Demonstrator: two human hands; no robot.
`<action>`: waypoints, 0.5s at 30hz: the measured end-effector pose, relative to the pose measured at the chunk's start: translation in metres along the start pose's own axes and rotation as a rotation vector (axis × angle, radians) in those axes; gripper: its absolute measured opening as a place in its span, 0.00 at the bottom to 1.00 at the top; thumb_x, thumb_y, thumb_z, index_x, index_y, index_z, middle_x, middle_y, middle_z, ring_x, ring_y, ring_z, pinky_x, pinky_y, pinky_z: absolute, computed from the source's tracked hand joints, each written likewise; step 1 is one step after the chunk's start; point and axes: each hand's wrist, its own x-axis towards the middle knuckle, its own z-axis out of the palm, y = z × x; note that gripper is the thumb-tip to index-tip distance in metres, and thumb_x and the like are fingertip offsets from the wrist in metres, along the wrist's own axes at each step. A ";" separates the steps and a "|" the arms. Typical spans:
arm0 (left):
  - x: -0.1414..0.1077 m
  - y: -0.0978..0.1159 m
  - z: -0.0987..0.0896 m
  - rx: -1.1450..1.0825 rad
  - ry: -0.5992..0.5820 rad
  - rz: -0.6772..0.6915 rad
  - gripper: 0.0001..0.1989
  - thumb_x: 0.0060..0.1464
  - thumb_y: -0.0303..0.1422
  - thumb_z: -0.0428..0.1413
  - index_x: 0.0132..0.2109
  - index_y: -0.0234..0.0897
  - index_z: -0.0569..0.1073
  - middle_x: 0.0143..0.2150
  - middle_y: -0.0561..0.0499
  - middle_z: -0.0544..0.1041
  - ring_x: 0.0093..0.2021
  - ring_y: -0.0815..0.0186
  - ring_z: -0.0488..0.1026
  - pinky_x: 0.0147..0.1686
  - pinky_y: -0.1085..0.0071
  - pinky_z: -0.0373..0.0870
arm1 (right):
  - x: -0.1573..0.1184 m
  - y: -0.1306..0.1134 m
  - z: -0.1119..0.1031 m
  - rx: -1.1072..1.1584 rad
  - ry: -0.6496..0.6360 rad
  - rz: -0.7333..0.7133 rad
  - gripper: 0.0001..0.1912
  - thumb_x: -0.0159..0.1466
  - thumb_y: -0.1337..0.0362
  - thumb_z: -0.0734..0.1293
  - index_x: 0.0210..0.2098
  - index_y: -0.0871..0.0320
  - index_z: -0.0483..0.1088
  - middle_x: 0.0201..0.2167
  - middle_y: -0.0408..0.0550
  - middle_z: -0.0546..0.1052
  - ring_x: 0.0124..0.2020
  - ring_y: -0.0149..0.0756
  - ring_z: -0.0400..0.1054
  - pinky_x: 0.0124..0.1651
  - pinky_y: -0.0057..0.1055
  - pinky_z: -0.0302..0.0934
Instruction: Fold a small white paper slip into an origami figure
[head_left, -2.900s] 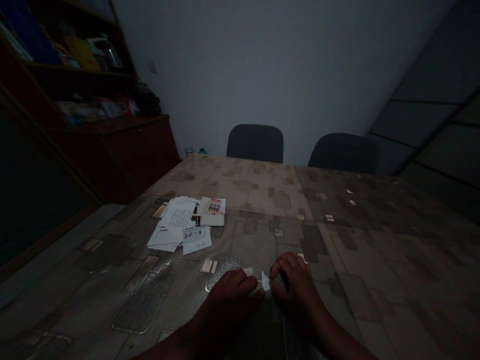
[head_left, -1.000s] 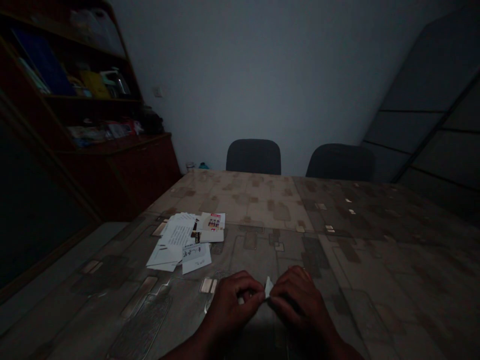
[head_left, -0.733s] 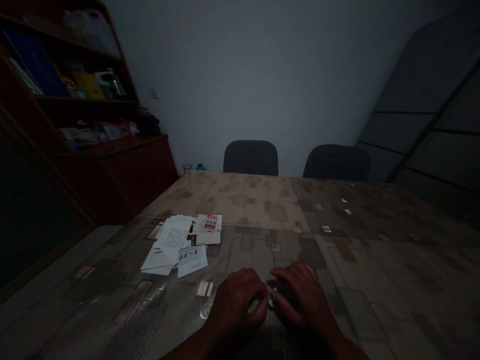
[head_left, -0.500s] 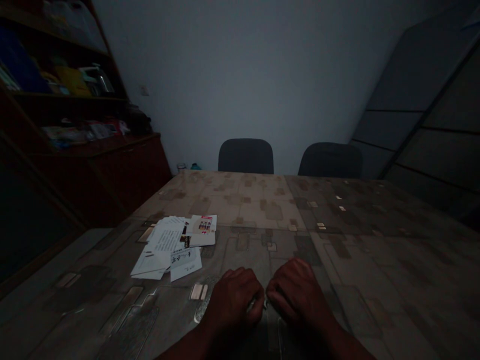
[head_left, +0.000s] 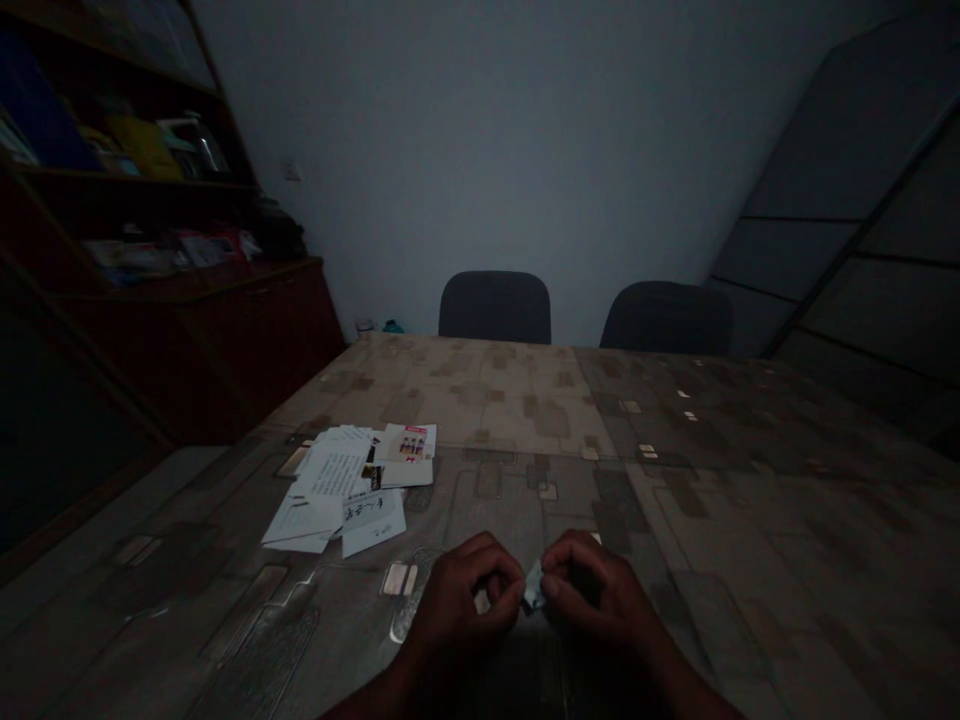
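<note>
1 small pale piece [head_left: 533, 588], lower centre of the frame, clamped in the fingertips of my left hand [head_left: 469, 590] and my right hand [head_left: 604, 585]. 1 overlapping spread of printed papers [head_left: 334, 475], left of centre, on the patterned tablecloth [head_left: 510, 520]; 2 dark chairs [head_left: 495, 306], mid-frame

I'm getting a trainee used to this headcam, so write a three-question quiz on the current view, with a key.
1. True or false: a small pale scrap is between the left hand and the right hand.

2. Where do the loose papers lie?
A. Under the right hand
B. On the table, to the left of both hands
C. On the table, to the right of both hands

3. How many chairs show beyond the table?

Key: 1. True; 2. B; 3. Two
</note>
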 end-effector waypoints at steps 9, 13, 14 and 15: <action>-0.001 -0.006 0.002 -0.054 0.070 -0.003 0.06 0.48 0.25 0.54 0.25 0.35 0.72 0.26 0.52 0.69 0.27 0.67 0.68 0.28 0.75 0.62 | -0.002 0.015 0.008 0.080 -0.024 0.069 0.08 0.58 0.60 0.64 0.28 0.57 0.68 0.24 0.43 0.69 0.28 0.34 0.64 0.30 0.27 0.57; -0.003 -0.004 0.002 -0.143 0.063 -0.153 0.06 0.52 0.30 0.54 0.27 0.36 0.71 0.24 0.55 0.68 0.27 0.68 0.66 0.27 0.75 0.61 | -0.003 0.020 0.012 0.159 -0.018 0.131 0.10 0.59 0.57 0.64 0.27 0.58 0.68 0.23 0.41 0.68 0.26 0.32 0.62 0.29 0.26 0.55; -0.003 -0.003 0.002 -0.168 0.056 -0.183 0.07 0.53 0.32 0.54 0.28 0.36 0.71 0.24 0.55 0.67 0.26 0.68 0.65 0.27 0.75 0.60 | -0.003 0.020 0.012 0.163 -0.012 0.140 0.10 0.60 0.58 0.64 0.27 0.58 0.68 0.22 0.41 0.68 0.26 0.32 0.62 0.28 0.26 0.55; -0.003 -0.003 0.001 -0.189 0.049 -0.199 0.07 0.54 0.33 0.54 0.29 0.36 0.71 0.23 0.56 0.67 0.26 0.68 0.64 0.26 0.76 0.60 | -0.003 0.020 0.012 0.161 -0.005 0.142 0.10 0.60 0.58 0.64 0.27 0.58 0.68 0.22 0.40 0.67 0.25 0.32 0.61 0.28 0.26 0.55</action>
